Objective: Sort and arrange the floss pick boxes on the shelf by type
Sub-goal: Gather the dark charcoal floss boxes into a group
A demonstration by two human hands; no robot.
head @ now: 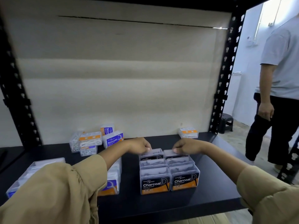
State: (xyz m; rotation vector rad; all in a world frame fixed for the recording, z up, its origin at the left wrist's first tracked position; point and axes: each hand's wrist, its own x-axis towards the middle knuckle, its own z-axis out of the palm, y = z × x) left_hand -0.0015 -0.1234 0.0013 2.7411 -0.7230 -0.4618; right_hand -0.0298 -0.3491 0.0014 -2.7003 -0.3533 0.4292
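Atop the rear Charcoal boxes [151, 155] — left fingers [147, 148] and right fingers [175, 150] each pinch one.

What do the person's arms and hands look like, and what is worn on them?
Both arms wear loose, long tan fabric sleeves, the left sleeve and right sleeve ending short of the wrists. The left hand and right hand are bare: no gloves, and no ring or watch shows.
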